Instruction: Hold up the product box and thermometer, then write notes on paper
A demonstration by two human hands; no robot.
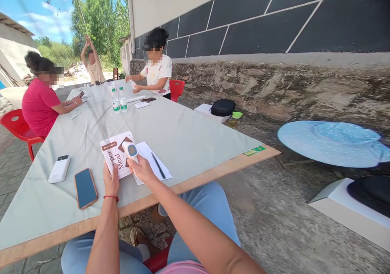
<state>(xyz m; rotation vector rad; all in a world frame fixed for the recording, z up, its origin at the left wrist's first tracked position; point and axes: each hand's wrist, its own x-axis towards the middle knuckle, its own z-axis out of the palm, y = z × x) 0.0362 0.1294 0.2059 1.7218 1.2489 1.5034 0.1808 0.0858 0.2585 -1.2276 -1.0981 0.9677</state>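
My left hand [111, 179], a red string round its wrist, grips the lower edge of a white printed packet [110, 147] with brown lettering that includes "Meal". In my right hand [142, 169] is a white handheld thermometer [131, 150] with a small lit screen. The thermometer lies over the right part of the packet and hides some of the print. Just right of my hands, white sheets of paper [145, 152] rest on the table, with a black pen [158, 165] on them. Left of my left hand lies a phone [86, 188] in an orange-brown case.
A white power bank [59, 168] lies on the cloth-covered table [183, 131]. Two water bottles [115, 101] stand farther back. One person [42, 93] sits left with a phone; another [157, 72] sits right, and a third [94, 66] raises their arms. A blue hat [329, 144] is at right.
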